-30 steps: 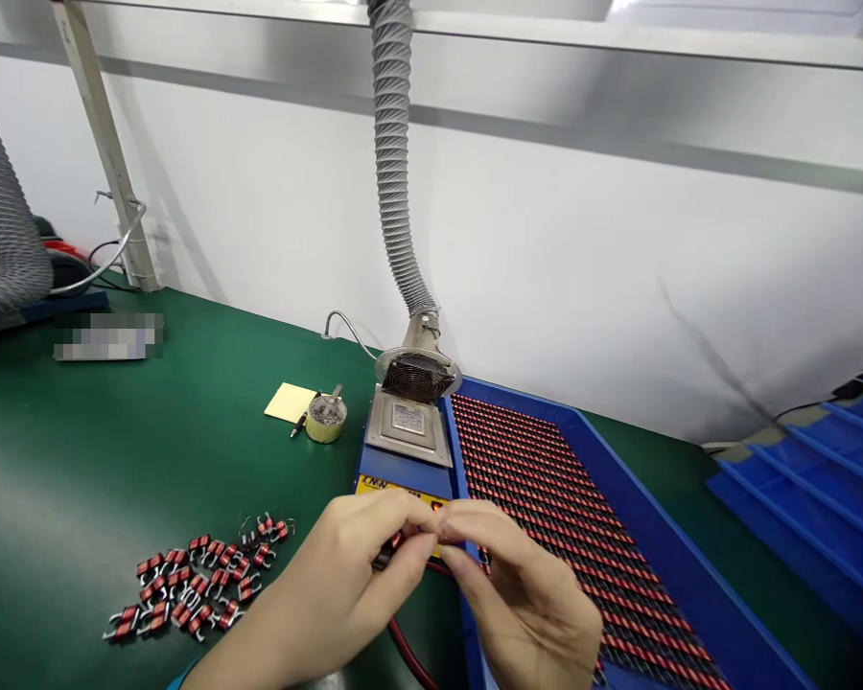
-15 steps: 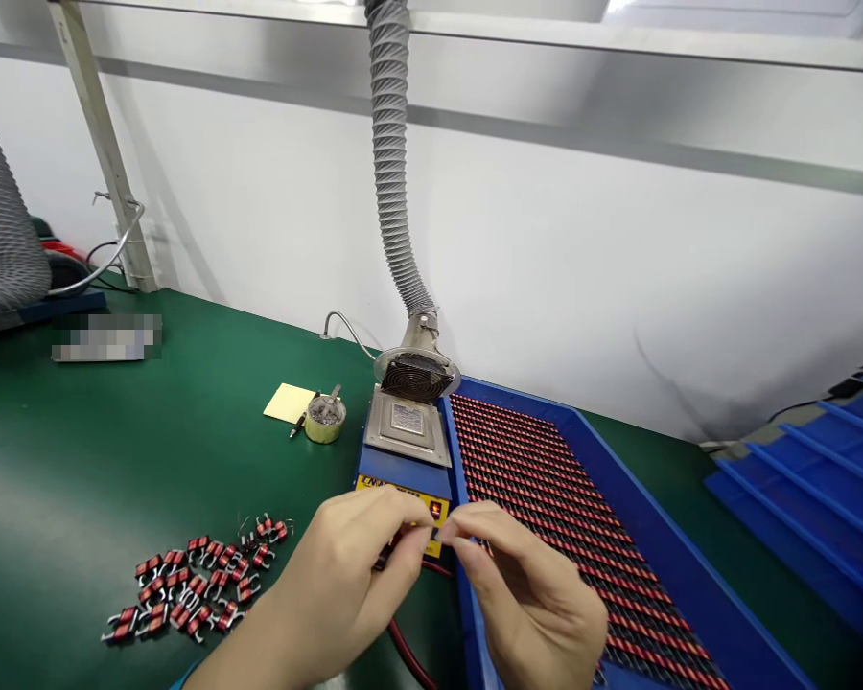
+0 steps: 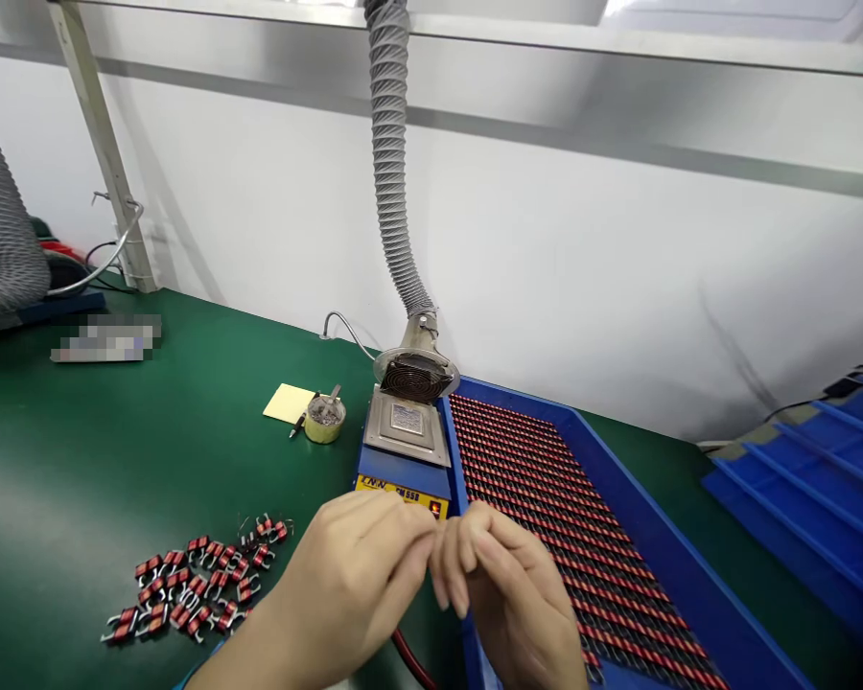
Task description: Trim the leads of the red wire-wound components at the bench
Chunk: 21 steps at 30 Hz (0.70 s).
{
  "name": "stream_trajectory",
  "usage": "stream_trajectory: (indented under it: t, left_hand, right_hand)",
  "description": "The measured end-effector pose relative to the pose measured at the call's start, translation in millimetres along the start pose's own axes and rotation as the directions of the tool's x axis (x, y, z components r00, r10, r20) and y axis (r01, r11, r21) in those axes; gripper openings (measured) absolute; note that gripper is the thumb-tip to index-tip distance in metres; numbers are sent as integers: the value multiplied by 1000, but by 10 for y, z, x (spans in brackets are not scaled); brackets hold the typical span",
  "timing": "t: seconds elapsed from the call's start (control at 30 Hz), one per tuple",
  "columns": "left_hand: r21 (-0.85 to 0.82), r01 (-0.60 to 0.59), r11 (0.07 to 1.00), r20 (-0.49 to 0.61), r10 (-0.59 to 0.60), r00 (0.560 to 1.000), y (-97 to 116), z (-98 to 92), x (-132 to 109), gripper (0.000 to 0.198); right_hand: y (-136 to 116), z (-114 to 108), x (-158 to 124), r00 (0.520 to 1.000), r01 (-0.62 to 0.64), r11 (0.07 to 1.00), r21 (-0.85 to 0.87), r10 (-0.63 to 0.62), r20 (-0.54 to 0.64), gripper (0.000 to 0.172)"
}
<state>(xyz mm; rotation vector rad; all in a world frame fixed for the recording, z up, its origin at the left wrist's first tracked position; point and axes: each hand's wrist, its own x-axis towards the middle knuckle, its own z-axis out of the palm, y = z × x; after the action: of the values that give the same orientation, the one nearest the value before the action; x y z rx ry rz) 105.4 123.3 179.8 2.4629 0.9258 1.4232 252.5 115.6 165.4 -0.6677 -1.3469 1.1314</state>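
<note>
Hands: left hand [image 3: 360, 565], bare, fingers curled toward the thumb; whether anything is gripped cannot be told, the inside being hidden. Right hand [image 3: 514, 585], bare, fingers loosely bent, tips brought up to the left's; no held item is seen, nor can one be ruled out. For such fingertip work, a light, steady pinch is judged best, with wrists kept clear of loose pieces and set rows alike. Loose coils [image 3: 178, 577], red and black, wire-legged: heaped on the green counter [image 3: 208, 450], left of both hands. Blue tray [image 3: 690, 575]: placed at right. Ranked coils [image 3: 539, 470]: laid within, in close rows. Blue device [image 3: 403, 468], metal-topped: stationed beyond the hands, just beside the tray. Round tub [image 3: 323, 431], yellow paper [image 3: 286, 402]: set to its left. Ribbed hose [image 3: 388, 144]: hung above.
</note>
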Motion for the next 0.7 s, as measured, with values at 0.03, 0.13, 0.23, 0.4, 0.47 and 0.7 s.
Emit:
stream_trajectory:
  t: [0.03,0.13,0.23,0.4,0.47,0.7]
  left_hand:
    - [-59,59,996,11,-59,998,10,-22,6,13]
    - [-210,227,951,103,-210,972,44,-82,30,11]
    - [-246,255,935,137,-227,964,61,-87,38,11]
    - [15,-51,999,56,50,997,27,21,4,18]
    - [139,-157,978,17,156,988,17,54,-6,21]
    - [-200,146,969,49,-139,989,74,-23,16,11]
  right_hand:
    - [-1,-10,4,999,46,999,-27,-47,-12,26]
    - [3,-23,0,953,266,910,-318,-298,-56,11]
    - [25,-15,-33,861,437,709,-554,-508,28,34]
    - [39,-2,-76,946,260,788,-559,-323,-15,12]
    - [21,7,-62,995,58,957,-285,-79,-60,28]
    - [-19,-47,-18,961,250,909,-334,-275,-30,9]
